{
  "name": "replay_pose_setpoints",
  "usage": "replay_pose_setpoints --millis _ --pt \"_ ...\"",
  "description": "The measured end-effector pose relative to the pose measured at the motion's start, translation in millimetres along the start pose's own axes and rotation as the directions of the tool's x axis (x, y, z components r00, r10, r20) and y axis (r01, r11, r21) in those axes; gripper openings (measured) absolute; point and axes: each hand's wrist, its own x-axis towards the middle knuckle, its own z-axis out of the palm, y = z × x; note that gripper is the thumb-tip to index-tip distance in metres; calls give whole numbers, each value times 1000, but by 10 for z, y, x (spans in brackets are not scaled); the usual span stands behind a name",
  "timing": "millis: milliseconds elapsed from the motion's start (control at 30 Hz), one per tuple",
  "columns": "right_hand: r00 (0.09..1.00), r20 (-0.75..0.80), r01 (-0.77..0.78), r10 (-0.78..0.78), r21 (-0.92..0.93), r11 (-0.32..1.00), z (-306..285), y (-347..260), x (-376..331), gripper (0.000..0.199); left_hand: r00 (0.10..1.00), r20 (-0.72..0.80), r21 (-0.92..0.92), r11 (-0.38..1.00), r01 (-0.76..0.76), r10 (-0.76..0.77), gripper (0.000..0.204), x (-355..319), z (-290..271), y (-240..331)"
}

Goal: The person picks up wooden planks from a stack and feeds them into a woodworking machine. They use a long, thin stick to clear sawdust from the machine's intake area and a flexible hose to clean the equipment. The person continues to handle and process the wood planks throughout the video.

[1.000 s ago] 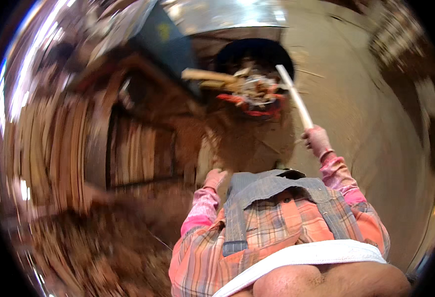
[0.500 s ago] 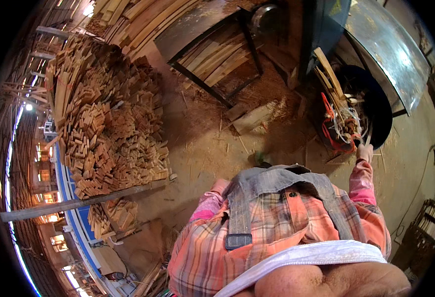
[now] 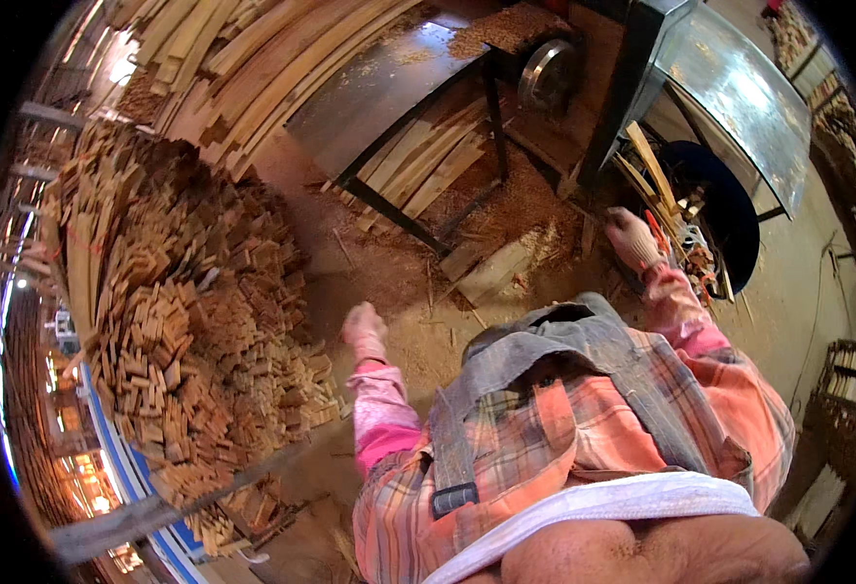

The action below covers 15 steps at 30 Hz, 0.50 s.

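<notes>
The left hand (image 3: 365,331) is held out ahead of the body, forearm pointing forward, fingers loosely bent. The right hand (image 3: 632,237) reaches farther forward, its forearm slanting inward, back upward and fingers curled.

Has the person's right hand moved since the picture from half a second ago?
Yes. Judged against the dark round bin, the right hand has shifted left in the view, from the bin's near edge to its left side.
</notes>
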Motion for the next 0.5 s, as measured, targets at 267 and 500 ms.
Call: replay_pose_setpoints --millis 267,500 --pt "973 11 223 -230 205 953 -370 -2446 946 38 884 -271 -960 37 -278 -382 28 775 -1671 1032" --pt "876 -191 483 -444 309 820 -389 -3659 3038 40 746 -452 -882 370 -292 -489 29 1832 -2515 1745"
